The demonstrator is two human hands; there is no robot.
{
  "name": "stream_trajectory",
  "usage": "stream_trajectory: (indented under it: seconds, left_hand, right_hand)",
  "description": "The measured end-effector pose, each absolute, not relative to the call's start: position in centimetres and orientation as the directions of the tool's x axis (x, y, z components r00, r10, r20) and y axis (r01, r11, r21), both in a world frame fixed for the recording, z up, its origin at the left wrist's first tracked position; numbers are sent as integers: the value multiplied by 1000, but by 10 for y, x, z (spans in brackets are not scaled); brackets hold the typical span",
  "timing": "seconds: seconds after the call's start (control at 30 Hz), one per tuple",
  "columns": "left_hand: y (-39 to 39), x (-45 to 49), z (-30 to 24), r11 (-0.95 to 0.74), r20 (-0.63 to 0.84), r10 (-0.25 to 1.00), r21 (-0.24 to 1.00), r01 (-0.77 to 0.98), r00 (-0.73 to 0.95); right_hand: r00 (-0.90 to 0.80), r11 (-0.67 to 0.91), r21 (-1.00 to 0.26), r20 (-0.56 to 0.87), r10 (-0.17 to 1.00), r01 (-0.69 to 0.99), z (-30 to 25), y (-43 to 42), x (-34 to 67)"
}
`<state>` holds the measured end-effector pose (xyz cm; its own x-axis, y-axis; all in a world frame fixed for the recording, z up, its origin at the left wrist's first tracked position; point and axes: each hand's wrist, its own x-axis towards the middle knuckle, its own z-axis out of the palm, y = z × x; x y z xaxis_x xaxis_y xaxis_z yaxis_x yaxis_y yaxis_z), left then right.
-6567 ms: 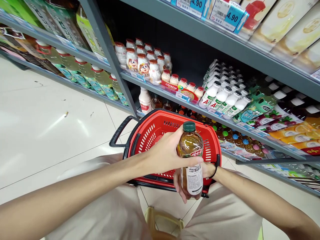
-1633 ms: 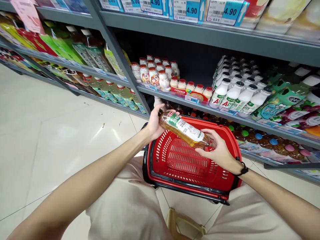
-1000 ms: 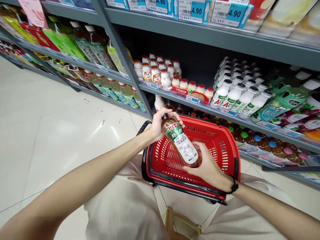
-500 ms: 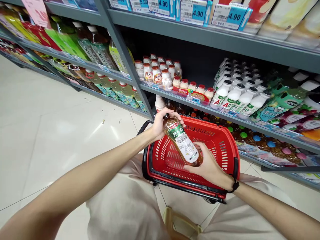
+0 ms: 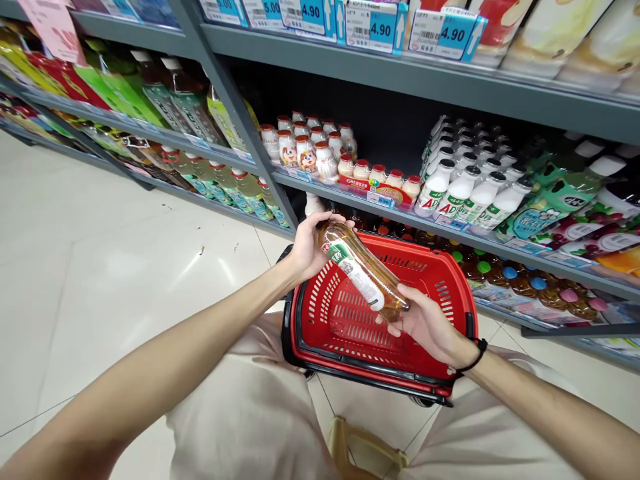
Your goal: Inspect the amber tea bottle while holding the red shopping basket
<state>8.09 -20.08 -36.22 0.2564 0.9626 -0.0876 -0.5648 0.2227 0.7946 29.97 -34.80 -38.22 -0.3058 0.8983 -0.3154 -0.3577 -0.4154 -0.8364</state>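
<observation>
A bottle of amber drink (image 5: 363, 272) with a green and white label lies tilted over a red shopping basket (image 5: 453, 293). My left hand (image 5: 306, 250) is wrapped round its cap end at the upper left. My right hand (image 5: 430, 327) cups its base from below at the lower right, fingers partly spread, with a black band on the wrist. The basket looks bare inside and sits in front of my knees.
Grey store shelves (image 5: 450, 80) run across the back, with small red-capped bottles (image 5: 310, 150), white bottles (image 5: 467, 183) and green tea bottles (image 5: 220, 183). Blue price tags (image 5: 383, 23) hang above. White tiled floor (image 5: 100, 247) lies to the left. A yellow stool (image 5: 367, 453) shows between my legs.
The bottle has turned about its long axis, showing less label and more amber liquid. My right hand has slid lower under its base. My view has shifted slightly.
</observation>
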Motion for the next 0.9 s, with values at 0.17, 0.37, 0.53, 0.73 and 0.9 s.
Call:
stream_trajectory:
  seconds: [0.17, 0.37, 0.53, 0.73, 0.9]
  left_hand:
    - [-205, 78, -360, 238, -72, 943, 831, -503, 326]
    - [-208, 80, -366, 243, -2, 889, 851, -466, 459]
    - [-211, 87, -368, 141, 40, 928, 883, -448, 371]
    - [-209, 88, -370, 138, 28, 935, 889, -436, 352]
    - [-205, 87, -372, 82, 43, 954, 914, -398, 297]
  right_hand:
    - [-241, -455, -784, -387, 890, -421, -382, -342, 307]
    - [-256, -529, -756, -463, 848, -384, -392, -348, 311]
    - [-300, -563, -744, -479, 825, -359, -398, -348, 315]
    - [-366, -603, -741, -495, 788, -296, -401, -351, 312]
    - [-406, -616, -779, -529, 745, -115, -404, -339, 315]
